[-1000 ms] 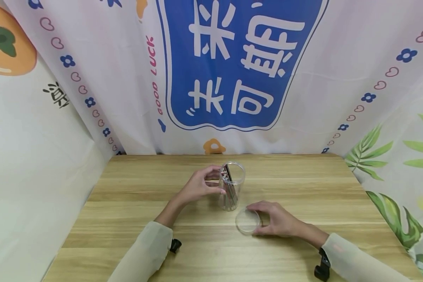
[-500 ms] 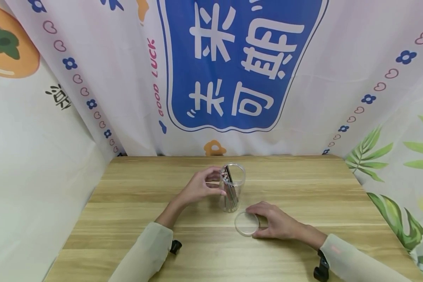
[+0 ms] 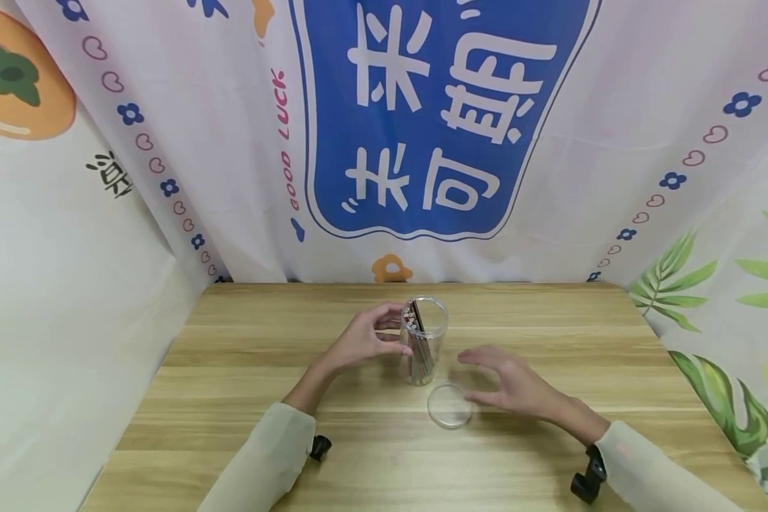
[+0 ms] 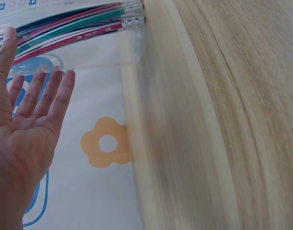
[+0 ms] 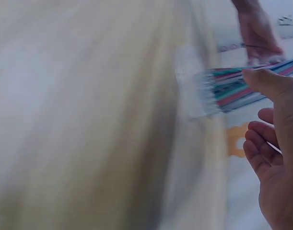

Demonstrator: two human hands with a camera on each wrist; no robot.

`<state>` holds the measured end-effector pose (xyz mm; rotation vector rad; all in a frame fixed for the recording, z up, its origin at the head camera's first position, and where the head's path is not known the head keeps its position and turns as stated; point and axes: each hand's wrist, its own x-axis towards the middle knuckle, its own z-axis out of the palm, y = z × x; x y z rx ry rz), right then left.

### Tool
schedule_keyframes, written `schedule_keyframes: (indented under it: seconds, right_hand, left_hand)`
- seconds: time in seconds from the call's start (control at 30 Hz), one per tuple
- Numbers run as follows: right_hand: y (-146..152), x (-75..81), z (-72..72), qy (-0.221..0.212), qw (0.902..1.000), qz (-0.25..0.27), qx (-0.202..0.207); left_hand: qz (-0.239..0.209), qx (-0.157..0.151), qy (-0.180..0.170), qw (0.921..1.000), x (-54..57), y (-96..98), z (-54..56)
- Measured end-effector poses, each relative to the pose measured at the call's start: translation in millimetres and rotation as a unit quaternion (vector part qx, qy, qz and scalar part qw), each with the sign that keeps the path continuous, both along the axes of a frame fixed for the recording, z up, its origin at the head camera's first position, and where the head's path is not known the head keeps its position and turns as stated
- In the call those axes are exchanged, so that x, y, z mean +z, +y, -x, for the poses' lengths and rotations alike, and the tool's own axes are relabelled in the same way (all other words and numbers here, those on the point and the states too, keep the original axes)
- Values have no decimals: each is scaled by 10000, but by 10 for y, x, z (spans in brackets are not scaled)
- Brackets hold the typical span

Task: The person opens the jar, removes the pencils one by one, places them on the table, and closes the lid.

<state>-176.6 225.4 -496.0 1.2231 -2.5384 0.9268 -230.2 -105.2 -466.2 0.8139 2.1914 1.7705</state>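
Observation:
A clear plastic jar (image 3: 438,341) stands upright on the wooden table, its top uncovered. Several pencils (image 3: 420,355) lean inside it toward the left; in the left wrist view, red, green and dark pencils (image 4: 79,38) have their metal-banded ends at the jar's base. From the left, my left hand (image 3: 363,338) holds the jar, thumb in front and fingers at the back. A round clear lid (image 3: 449,407) lies flat on the table just in front of the jar. My right hand (image 3: 515,384) is beside the lid, fingers spread and nothing between them, the thumb at its right edge.
The wooden table (image 3: 262,398) reaches back to a printed cloth (image 3: 550,242) that hangs behind it. More printed cloth (image 3: 102,284) stands along the left side. A black wrist strap device (image 3: 589,480) sits at the right sleeve.
My right hand has let go of the lid, moved slightly up and back, and opened its fingers. The lid stays on the table. My left hand stays at the jar.

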Motion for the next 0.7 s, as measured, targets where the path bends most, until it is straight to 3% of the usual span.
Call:
schedule_keyframes:
  seconds: [0.4, 0.7]
  right_hand:
    - [-19, 509, 138, 327, 9929, 1106, -304]
    - [-206, 792, 162, 469, 9900, 1321, -160]
  left_hand:
    - [-69, -106, -62, 9999, 13, 0, 7]
    - [-135, -117, -64, 9998, 3, -10, 7]
